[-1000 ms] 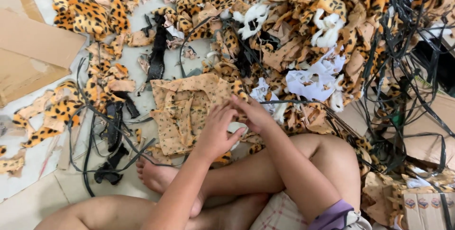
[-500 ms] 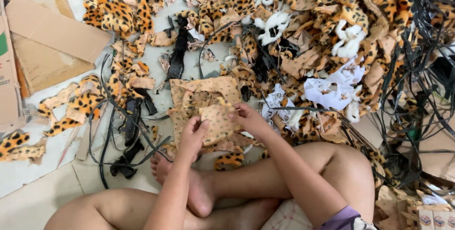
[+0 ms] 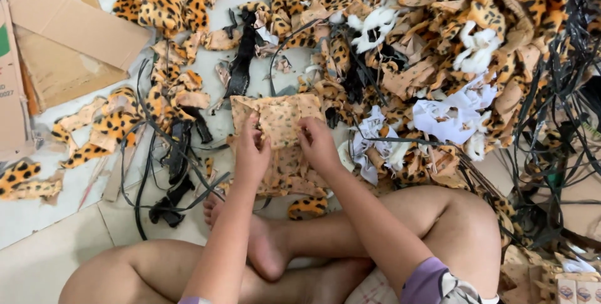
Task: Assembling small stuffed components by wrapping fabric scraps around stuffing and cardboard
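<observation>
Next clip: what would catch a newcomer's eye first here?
A big heap of leopard-print fabric scraps fills the upper right of the floor, tangled with black straps. In the middle, the left hand and right hand hold a tan spotted fabric piece over a small stack. Flattened cardboard lies at upper left.

A single head-worn camera looks steeply down from above the seated person, facing forward over the crossed legs [image 3: 375, 241] to the floor [image 3: 56, 254]. It sits close, at arm's reach of the fabric scraps [image 3: 438, 47]; no second view shares the scene.
</observation>
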